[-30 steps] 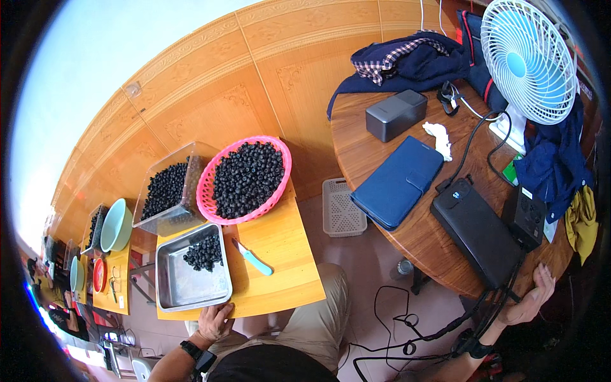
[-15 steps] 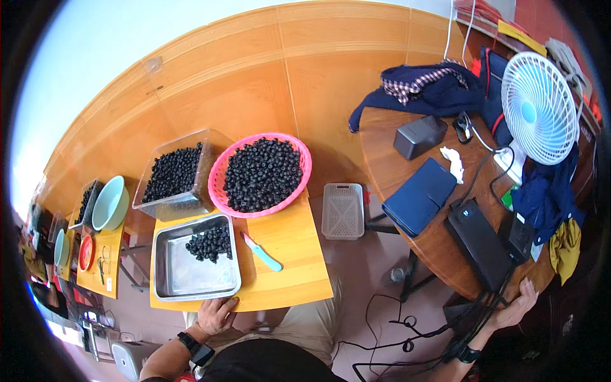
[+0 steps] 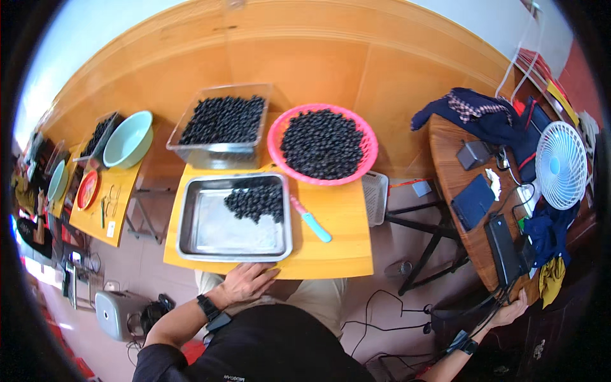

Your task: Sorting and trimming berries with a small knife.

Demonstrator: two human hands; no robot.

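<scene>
Left fingers (image 3: 262, 274), spread and empty, rest at the tabletop (image 3: 344, 258) edge, perhaps for support; right fingers (image 3: 522, 301), outstretched by cables (image 3: 498, 298), hold nothing visible. The berry tray (image 3: 226, 239) sits nearest, presumably for reach.

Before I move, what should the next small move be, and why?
Probably bring the right hand over to the knife: it lies unheld beside the tray, handle toward the near right, while that hand is off at the round table. The left hand is by the tray, at the near edge of the yellow table.
</scene>
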